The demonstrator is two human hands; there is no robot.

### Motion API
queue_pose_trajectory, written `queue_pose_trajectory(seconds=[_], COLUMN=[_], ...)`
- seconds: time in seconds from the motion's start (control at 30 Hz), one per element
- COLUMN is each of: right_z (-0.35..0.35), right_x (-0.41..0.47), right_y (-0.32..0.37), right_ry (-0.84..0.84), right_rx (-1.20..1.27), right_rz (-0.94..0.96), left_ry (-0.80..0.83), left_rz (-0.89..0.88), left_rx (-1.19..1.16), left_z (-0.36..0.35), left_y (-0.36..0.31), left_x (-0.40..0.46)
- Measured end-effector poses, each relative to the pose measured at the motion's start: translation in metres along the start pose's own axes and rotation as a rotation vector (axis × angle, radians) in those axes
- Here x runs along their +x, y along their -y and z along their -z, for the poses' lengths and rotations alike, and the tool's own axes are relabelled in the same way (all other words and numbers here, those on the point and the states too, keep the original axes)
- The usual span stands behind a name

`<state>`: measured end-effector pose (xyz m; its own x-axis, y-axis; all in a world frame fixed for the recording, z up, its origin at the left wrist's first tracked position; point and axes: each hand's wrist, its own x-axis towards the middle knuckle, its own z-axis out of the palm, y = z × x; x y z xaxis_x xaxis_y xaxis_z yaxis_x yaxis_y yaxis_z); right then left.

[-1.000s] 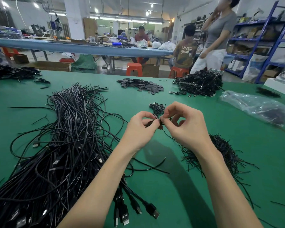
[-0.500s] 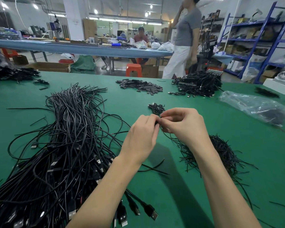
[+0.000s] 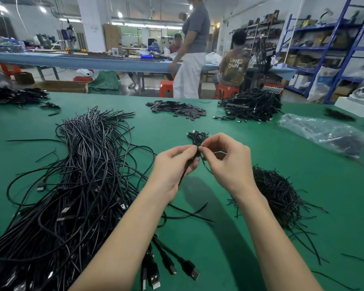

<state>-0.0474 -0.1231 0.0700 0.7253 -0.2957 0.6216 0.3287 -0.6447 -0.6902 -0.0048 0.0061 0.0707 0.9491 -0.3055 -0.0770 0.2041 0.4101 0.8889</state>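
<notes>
— What are the hands doing?

— Both are raised over the green felt-covered table (image 3: 219, 244), fingertips meeting. The left hand (image 3: 173, 168) and the right hand (image 3: 229, 162) each pinch a thin black wire strand (image 3: 203, 162) between thumb and forefinger. A short end of it hangs below the right fingertips.

— Anything more in the left hand?

— A dark cord (image 3: 185, 173) shows along its palm under the curled fingers. Whether it is the same strand, I cannot tell.

— And round about?

— Just behind the fingertips a small black coiled cable bundle (image 3: 198, 135) lies on the table. To the left spreads a large heap of long black USB cables (image 3: 88, 175), plugs toward the near edge. Beside the right wrist sits a bushy pile of short black wire ties (image 3: 277, 194). Farther off are a pile of flat black rectangular pieces (image 3: 177, 109), a heap of coiled black cables (image 3: 250, 103) and a clear crumpled plastic bag (image 3: 324, 133).
</notes>
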Motion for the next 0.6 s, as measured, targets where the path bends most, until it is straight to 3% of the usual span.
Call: queue_pose_trajectory(seconds=[0.07, 0.13, 0.27, 0.33, 0.43, 0.53, 0.6], right_z=[-0.005, -0.009, -0.013, -0.011, -0.005, -0.001, -0.003], right_x=[-0.002, -0.003, -0.002, -0.001, 0.001, 0.002, 0.002], right_y=[0.001, 0.002, 0.004, 0.004, 0.003, 0.002, 0.001], right_ry=[-0.004, -0.035, -0.042, 0.033, 0.160, 0.251, 0.229], right_rx=[0.006, 0.027, 0.345, 0.658, 1.014, 1.048, 0.938], right_rz=[0.053, 0.058, -0.181, -0.387, -0.677, -0.795, -0.732], left_ry=[0.031, 0.064, 0.222, 0.278, 0.231, 0.120, 0.103], left_rz=[0.204, 0.297, 0.147, -0.057, -0.453, -0.666, -0.629], left_rx=[-0.308, -0.430, -0.386, -0.188, 0.335, 0.632, 0.672], left_z=[0.004, 0.008, 0.008, 0.011, 0.019, 0.026, 0.028], left_y=[-0.006, -0.009, -0.006, -0.004, -0.004, -0.006, -0.005], left_x=[0.000, 0.001, 0.001, 0.003, 0.002, 0.003, 0.003])
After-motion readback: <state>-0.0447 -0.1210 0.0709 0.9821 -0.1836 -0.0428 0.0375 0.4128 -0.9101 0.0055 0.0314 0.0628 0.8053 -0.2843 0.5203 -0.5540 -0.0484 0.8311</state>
